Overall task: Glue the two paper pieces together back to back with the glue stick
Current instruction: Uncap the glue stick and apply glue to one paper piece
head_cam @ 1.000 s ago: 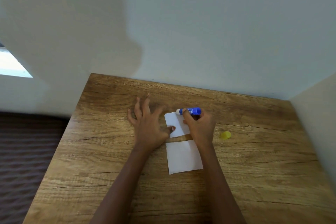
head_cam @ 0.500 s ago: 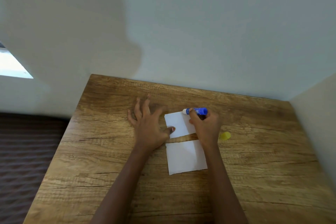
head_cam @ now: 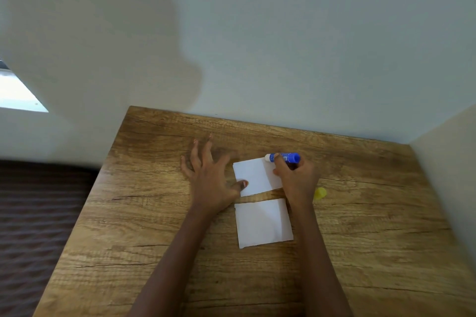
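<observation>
The right hand's (head_cam: 296, 177) fingers (head_cam: 278, 165) are curled round a blue glue stick (head_cam: 289, 157). The stick lies nearly level, its white tip pointing to 9 o'clock and meeting the far right corner of the far paper piece (head_cam: 255, 175). The left hand (head_cam: 208, 183) is flat, with its fingers (head_cam: 203, 152) spread wide on the wood toward 12 o'clock. Its thumb (head_cam: 240, 184) reaches out to 3 o'clock and presses the near left corner of that same piece.

At 6 o'clock of it, just apart across a thin strip of bare wood, lies the near paper piece (head_cam: 262, 224). Both are white, flat and roughly rectangular. A small yellow cap (head_cam: 320, 193) sits on the table at 3 o'clock of the right hand, just beside the wrist.

The table (head_cam: 154, 239) is brown, with a strong oak-like grain and dark crack lines running across it. Its far edge meets a plain pale wall (head_cam: 283, 46) carrying a broad soft shadow, and at 3 o'clock a cream side wall (head_cam: 450, 175) closes the corner. At 9 o'clock the floor (head_cam: 31, 213) is dark and ribbed, and above it is a bright white patch (head_cam: 18, 92).
</observation>
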